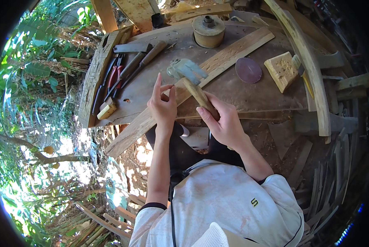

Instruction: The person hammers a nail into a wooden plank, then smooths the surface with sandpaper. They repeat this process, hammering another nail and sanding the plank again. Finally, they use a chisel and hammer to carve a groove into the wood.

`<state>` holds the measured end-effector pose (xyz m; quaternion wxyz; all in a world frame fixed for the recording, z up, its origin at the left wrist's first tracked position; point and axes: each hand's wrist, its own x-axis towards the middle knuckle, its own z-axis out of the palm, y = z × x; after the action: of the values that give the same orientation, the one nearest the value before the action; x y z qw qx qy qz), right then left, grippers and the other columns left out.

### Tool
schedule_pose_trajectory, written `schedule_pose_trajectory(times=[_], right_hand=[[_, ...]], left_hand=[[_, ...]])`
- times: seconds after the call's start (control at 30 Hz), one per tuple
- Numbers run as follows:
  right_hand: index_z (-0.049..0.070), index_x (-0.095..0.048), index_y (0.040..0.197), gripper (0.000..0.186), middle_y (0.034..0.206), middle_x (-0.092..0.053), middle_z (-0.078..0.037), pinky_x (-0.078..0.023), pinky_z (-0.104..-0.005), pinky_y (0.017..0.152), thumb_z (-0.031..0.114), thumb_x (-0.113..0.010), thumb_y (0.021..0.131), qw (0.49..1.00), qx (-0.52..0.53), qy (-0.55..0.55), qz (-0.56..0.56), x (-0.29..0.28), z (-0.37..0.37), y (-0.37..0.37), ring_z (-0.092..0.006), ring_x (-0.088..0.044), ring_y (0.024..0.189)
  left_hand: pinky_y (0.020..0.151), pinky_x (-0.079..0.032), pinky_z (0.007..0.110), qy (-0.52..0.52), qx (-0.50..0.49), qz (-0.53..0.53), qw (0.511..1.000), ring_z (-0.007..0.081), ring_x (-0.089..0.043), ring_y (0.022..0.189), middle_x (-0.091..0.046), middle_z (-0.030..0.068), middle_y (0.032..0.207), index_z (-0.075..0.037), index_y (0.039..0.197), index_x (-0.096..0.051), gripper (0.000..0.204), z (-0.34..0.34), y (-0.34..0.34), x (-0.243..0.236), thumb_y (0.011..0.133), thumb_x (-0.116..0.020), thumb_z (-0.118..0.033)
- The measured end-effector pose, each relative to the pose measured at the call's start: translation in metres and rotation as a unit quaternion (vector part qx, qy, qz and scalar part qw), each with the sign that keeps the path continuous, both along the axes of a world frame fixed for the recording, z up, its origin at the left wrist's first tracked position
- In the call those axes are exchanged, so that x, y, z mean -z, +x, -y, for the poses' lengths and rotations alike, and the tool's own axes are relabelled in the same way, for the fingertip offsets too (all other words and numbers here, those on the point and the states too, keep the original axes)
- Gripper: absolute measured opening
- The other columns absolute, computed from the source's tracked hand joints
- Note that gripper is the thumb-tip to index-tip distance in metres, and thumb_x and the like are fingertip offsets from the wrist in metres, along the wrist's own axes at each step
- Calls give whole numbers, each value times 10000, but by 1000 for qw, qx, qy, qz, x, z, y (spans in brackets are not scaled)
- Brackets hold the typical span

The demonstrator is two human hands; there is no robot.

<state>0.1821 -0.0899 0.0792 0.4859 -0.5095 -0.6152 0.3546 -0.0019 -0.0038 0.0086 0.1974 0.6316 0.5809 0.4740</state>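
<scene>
My right hand (225,123) is wrapped round the wooden handle of a hatchet-like tool (201,98). Its broad grey metal head is slightly blurred and hangs above a long plank. Beside that head, my left hand (163,107) is raised with its index finger stretched out and its thumb apart; I see nothing in it. The plank (229,53) lies diagonally across the wooden bench (151,74), its near end jutting past the front edge. Small notches or marks run along its upper face.
Red-handled pliers (115,76), wooden-handled tools (153,52) and a small wood block (107,109) lie at left. A round container (209,32) stands at the back. Rightward are a purple disc (248,70), a wood chunk (281,71) and a curved pole (312,70).
</scene>
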Motion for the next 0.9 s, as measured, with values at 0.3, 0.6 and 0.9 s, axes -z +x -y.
schedule_pose_trajectory(times=[0.3,0.6,0.9], right_hand=[[-67,-621,1225,322,863,-689,-262,-525,-459,672,172,-656,1013,1000,12,25,0,16,1,-6,-438,-685,777],[-63,-613,1248,342,851,-689,-268,-525,-447,665,186,-649,1017,1000,7,-14,7,11,1,-7,-434,-689,765],[-82,-614,1248,369,704,-608,-163,-472,-369,581,229,-630,1048,992,-16,-121,-42,22,-3,8,-206,-605,601]], left_hand=[[528,-457,290,-12,-3,-6,1000,108,-569,491,-791,48,892,-64,1444,-606,600,2,0,-1,870,-780,-61],[521,-451,296,8,-2,-6,1000,109,-551,476,-789,42,890,-74,1444,-607,596,1,0,1,873,-779,-58],[546,-454,293,5,13,-40,999,120,-553,515,-781,62,886,-24,1062,-778,177,-1,-4,0,895,-775,-82]])
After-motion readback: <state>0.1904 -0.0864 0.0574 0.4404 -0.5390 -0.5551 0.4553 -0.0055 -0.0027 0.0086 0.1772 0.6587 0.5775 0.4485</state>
